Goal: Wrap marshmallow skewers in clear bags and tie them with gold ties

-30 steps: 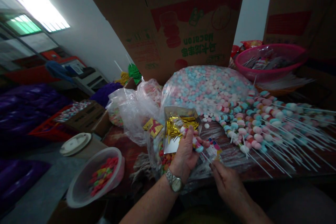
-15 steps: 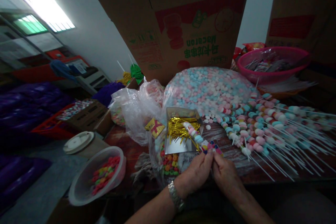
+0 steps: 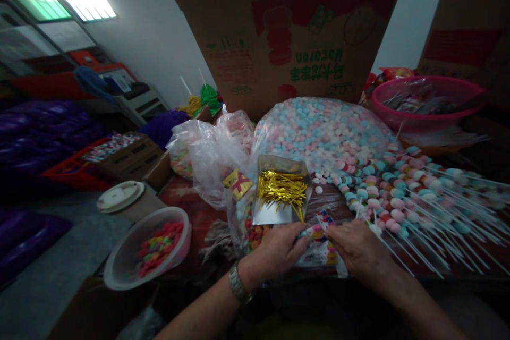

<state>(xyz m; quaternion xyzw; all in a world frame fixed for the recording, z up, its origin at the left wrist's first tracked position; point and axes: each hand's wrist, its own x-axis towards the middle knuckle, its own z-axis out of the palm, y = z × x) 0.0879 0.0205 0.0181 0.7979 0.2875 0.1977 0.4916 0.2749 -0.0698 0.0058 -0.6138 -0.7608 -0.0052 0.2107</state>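
A colourful printed plastic wrapper [image 3: 317, 232] is stretched sideways between my two hands. My left hand [image 3: 279, 247], a metal watch at its wrist, pinches the left end; a pale blue bit shows by its fingertips. The other end is gripped by my right hand [image 3: 358, 244]. Whether a marshmallow skewer is inside, I cannot make out. Flat printed bags [image 3: 329, 256] lie on the table just under my hands. Right behind my left hand, a metal tray [image 3: 273, 217] holds gold twist ties [image 3: 282, 188]. Many marshmallow skewers [image 3: 398, 202] are piled beyond my right hand.
A big clear bag of pastel marshmallows [image 3: 319, 127] lies behind the tray, before a cardboard box [image 3: 295, 26]. Left are a plastic bowl [image 3: 119, 265] of coloured candy and a lidded tub [image 3: 123, 196]. A pink basin [image 3: 430, 95] stands back right.
My hands were together around an upright marshmallow skewer; they have moved apart, with the printed wrapper between them. The skewer's marshmallows no longer show above my hands. The view has shifted slightly.
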